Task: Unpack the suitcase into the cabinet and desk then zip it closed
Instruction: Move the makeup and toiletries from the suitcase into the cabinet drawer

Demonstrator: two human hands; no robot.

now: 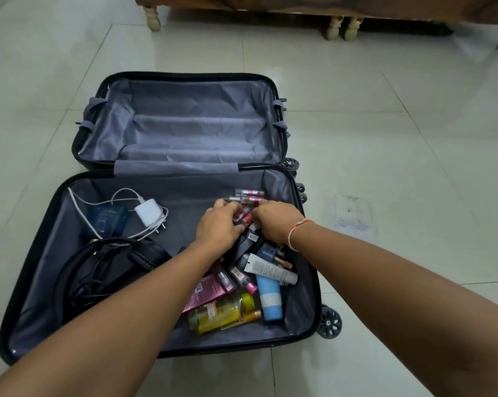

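A dark hard-shell suitcase [27, 253] lies open flat on the floor, its far half lined in grey and bare. In the near half, my left hand [217, 224] and my right hand [276, 220] both close on a cluster of small lip gloss tubes [243, 216] at the right. Two more clear tubes [249, 193] lie just beyond my fingers. Below the hands is a pile of cosmetics: a white tube [270, 267], a blue bottle [270, 299], a yellow bottle [216, 313], a pink box [204, 290]. At the left lie a white charger with cable [147, 213], a navy box [107, 217] and a black bag with cords [107, 267].
The suitcase rests on pale glossy floor tiles [385, 138]. Wooden furniture on cream turned legs [335, 27] stands at the far edge of the room. A sheet of paper [352, 216] lies on the floor right of the suitcase wheels [329, 322].
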